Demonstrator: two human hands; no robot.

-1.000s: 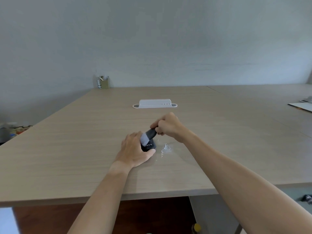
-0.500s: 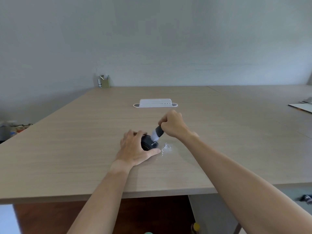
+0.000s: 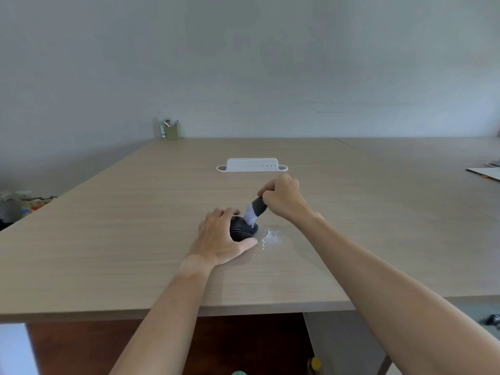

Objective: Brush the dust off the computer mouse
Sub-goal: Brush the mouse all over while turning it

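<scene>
A black computer mouse (image 3: 241, 229) lies on the wooden table (image 3: 135, 239), a little in front of me. My left hand (image 3: 219, 239) wraps around its left side and holds it down, thumb along the near edge. My right hand (image 3: 282, 196) grips a small brush (image 3: 254, 211) with a dark handle and white bristles. The bristles touch the mouse's top on its far right part. A small pile of white dust (image 3: 269, 236) lies on the table just right of the mouse.
A white stand (image 3: 252, 165) sits farther back on the table. A pen holder (image 3: 170, 130) stands at the far left corner by the wall. Papers (image 3: 485, 172) lie at the right edge. Clutter (image 3: 24, 203) lies left of the table.
The brush has swept from the mouse's left side toward its right, and my right hand moved right and a little away. My left hand still holds the mouse, thumb shifted slightly right.
</scene>
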